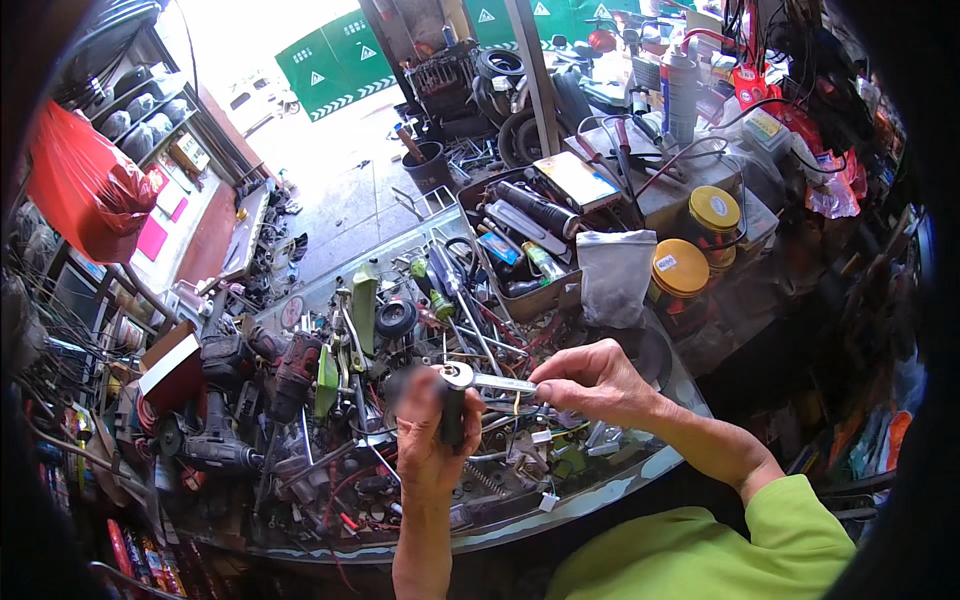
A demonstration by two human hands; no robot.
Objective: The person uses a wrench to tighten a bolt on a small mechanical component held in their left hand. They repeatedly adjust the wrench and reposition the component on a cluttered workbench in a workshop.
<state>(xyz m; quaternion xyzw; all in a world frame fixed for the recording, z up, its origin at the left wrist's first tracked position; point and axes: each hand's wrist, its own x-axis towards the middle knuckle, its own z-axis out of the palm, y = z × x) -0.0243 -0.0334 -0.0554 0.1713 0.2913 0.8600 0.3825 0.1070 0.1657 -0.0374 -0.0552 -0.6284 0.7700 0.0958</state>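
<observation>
While the left hand grips a dark cylindrical part upright, fingers wrapped tight around it, the part's long axis runs approx. vertical, top end capped by the ring head of a silver wrench. Wrench shank lies approx. horizontal, extending right from the part to the right hand, which pinches the shank's far end, fingers closed narrow. Both hands contact the assy; the left is nearer the part, the right nearer the wrench tail. Ref. the part: cordless drill well left, grey bag above-right, yellow-lidded tin further right. All sits over a cluttered glass bench.
</observation>
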